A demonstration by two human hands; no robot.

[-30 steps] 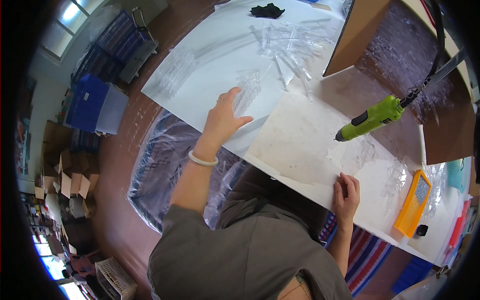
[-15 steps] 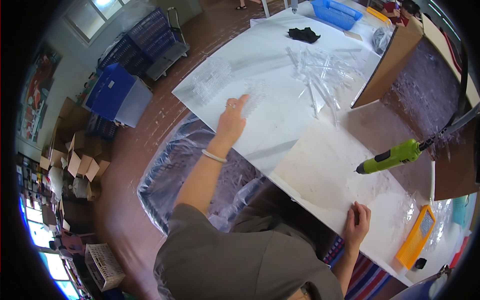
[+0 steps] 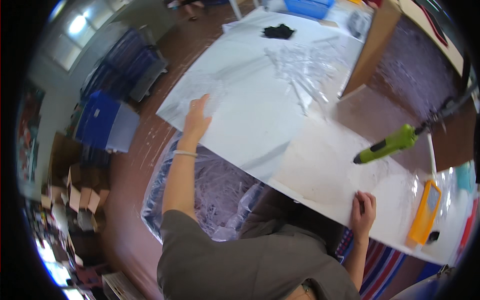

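Note:
My left hand (image 3: 197, 119) reaches over the left edge of the white table, fingers stretched out and thumb apart. Its fingertips touch a group of thin clear plastic pieces (image 3: 214, 95), blurred and hard to make out against the white top. My right hand (image 3: 363, 214) rests at the table's near edge, fingers loosely bent, with nothing visible in it. Beyond it hangs a green-and-black electric screwdriver (image 3: 387, 146), pointing down to the left. Loose clear plastic strips (image 3: 305, 65) lie in a heap farther back.
An open cardboard box (image 3: 367, 50) with clear plastic pieces stands at the right. Below the table's left edge is a plastic-lined bin (image 3: 220, 195) of clear scraps. A black cloth (image 3: 279, 31), a blue basket (image 3: 310, 7) and an orange tray (image 3: 425, 212) are on the table.
My left hand has moved left across the table, and the nearer group of clear pieces has shifted with it toward the other group. My right hand stays at the edge. The view has turned slightly.

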